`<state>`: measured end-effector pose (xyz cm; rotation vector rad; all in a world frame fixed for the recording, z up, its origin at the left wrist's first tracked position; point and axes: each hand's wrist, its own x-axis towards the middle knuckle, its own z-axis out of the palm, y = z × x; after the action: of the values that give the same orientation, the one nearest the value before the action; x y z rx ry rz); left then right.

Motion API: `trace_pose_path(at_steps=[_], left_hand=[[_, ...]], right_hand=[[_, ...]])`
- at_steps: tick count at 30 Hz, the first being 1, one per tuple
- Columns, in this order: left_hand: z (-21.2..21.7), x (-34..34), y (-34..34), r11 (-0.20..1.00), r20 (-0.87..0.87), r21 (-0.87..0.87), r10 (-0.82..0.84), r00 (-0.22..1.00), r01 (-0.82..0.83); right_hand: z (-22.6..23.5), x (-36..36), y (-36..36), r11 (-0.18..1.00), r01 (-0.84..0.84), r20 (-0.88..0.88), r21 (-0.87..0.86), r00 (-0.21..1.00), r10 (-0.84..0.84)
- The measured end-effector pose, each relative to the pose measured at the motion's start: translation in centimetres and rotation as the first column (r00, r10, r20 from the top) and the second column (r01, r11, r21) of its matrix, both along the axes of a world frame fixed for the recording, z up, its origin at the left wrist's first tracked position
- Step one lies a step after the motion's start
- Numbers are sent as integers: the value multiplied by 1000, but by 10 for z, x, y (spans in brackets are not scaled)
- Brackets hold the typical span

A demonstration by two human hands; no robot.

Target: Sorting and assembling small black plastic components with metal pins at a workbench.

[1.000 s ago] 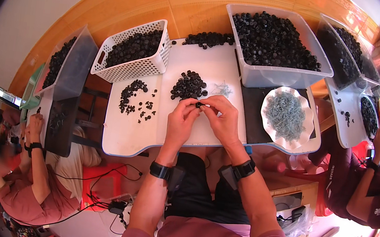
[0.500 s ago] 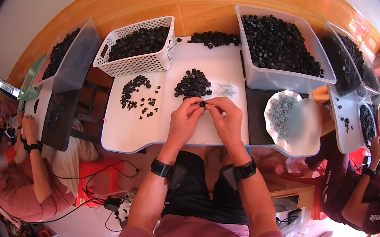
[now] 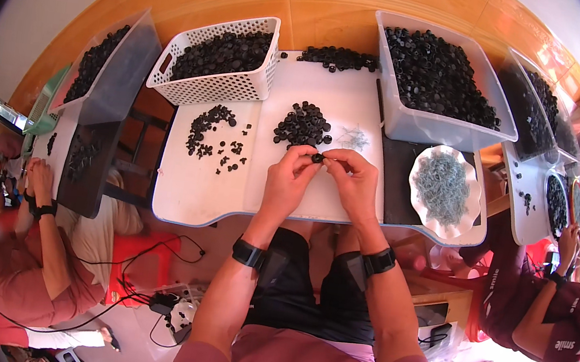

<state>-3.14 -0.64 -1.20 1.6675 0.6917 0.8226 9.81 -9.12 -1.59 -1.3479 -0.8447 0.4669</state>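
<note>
Between my fingertips, above the white table (image 3: 222, 198), is a small black round part (image 3: 318, 158). My left hand (image 3: 289, 179) pinches it from the left, and my right hand (image 3: 357, 186) pinches it from the right; both are closed. Just beyond my fingers lies a heap of small black round parts (image 3: 302, 124). To the right of that heap is a thin scatter of fine clear or greyish pieces (image 3: 353, 139). More black pieces (image 3: 203, 129) are spread in a loose arc on the left of the table.
A white perforated basket (image 3: 218, 87) and a clear plastic bin (image 3: 450, 131), both full of black parts, stand at the back. A scalloped white bowl (image 3: 474, 198) of greyish pieces sits at right. Co-workers (image 3: 57, 253) sit at both sides; cables (image 3: 135, 296) trail on the floor.
The view has shifted slightly, so the table things appear a little to the right. Both hands keep their pinch on the small part. A blurred patch no longer covers the bowl's right side.
</note>
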Motion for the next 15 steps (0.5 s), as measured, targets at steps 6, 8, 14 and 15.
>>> trace_pose_path(at_steps=[6, 8, 14, 15], left_hand=[[0, 0, -1, 999, -7, 51, 11, 1000, -11], [1, 0, -1, 999, -3, 47, 13, 1000, -13], [6, 0, -3, 994, -80, 98, 48, 996, -40], [6, 0, -4, 994, -92, 100, 49, 995, -40]], right_hand=[[7, -1, 0, 1000, 1, 114, 19, 993, -3], [8, -1, -1, 1000, 5, 116, 5, 993, -5], [4, -2, 1, 1000, 11, 77, 22, 997, -12], [3, -3, 1, 1000, 5, 80, 19, 997, -6]])
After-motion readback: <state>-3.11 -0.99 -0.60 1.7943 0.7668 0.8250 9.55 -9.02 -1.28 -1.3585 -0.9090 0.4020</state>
